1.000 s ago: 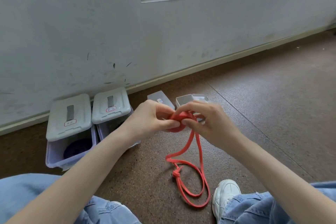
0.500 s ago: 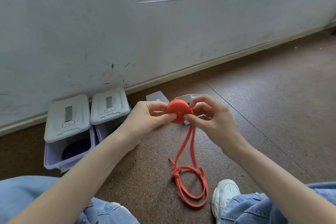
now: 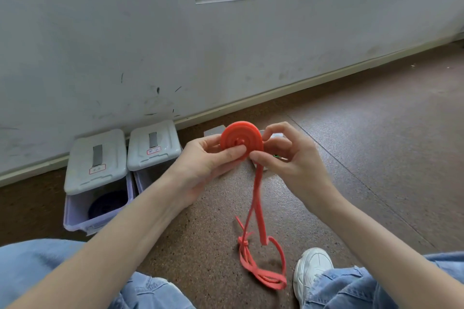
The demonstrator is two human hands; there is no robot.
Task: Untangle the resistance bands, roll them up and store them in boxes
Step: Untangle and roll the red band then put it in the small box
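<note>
A red resistance band [image 3: 241,139] is wound into a flat coil that I hold up in front of me. My left hand [image 3: 206,163] pinches the coil's face with thumb and fingers. My right hand [image 3: 288,158] grips the band just where it leaves the coil. The loose tail [image 3: 258,253] hangs down to the floor, with a knot in it and a loop lying near my shoe. Two lidded plastic boxes [image 3: 98,158] [image 3: 153,145] stand by the wall; the left one holds a dark rolled band [image 3: 106,204]. A small open box [image 3: 273,136] is mostly hidden behind my hands.
A white wall with a skirting board [image 3: 276,90] runs behind the boxes. My white shoe [image 3: 311,268] and jeans-clad legs [image 3: 37,273] frame the near floor. A loose lid [image 3: 213,131] lies behind the coil. Brown speckled floor [image 3: 376,145] stretches to the right.
The coil has grown and been lifted higher. The tail on the floor has shortened and been drawn up toward my hands.
</note>
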